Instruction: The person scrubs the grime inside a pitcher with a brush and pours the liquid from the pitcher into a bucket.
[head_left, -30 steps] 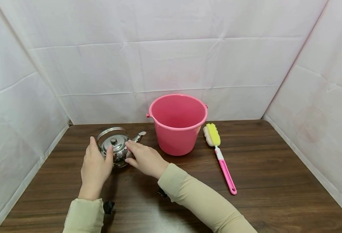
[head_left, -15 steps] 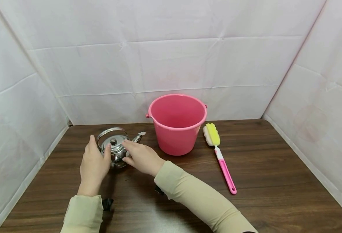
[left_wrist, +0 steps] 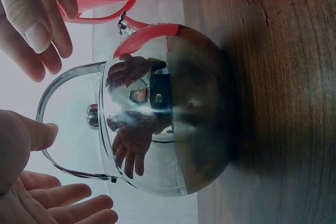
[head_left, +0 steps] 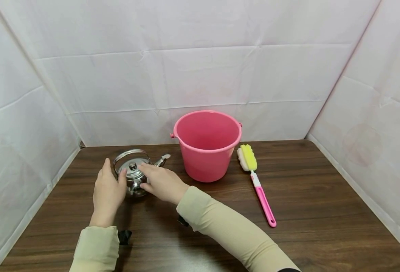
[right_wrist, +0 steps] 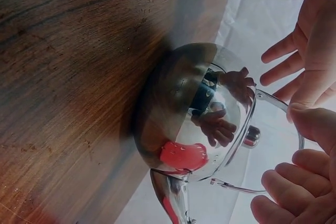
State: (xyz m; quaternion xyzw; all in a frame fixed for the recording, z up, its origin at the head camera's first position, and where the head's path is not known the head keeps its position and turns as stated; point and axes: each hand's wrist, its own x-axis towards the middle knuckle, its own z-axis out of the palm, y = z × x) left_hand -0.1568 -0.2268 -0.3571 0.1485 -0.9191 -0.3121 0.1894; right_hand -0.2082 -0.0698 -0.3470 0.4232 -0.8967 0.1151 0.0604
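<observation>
A shiny metal kettle stands upright on the dark wooden table, its lid on and its loop handle raised. Its spout points right, toward the bucket. My left hand is at the kettle's left side, fingers extended and thumb apart. On the other side is my right hand, fingers loosely straight, overlapping the kettle's right side in the head view. Both wrist views show a gap between the hands and the kettle's round body. The lid knob sits between the two hands.
A pink bucket stands behind and to the right of the kettle. Right of it lies a sponge brush with a yellow and white head and a pink handle. White sheeting encloses the table's back and sides.
Both hands have shifted slightly left and toward the person. The kettle, bucket and brush keep their places on the table.
</observation>
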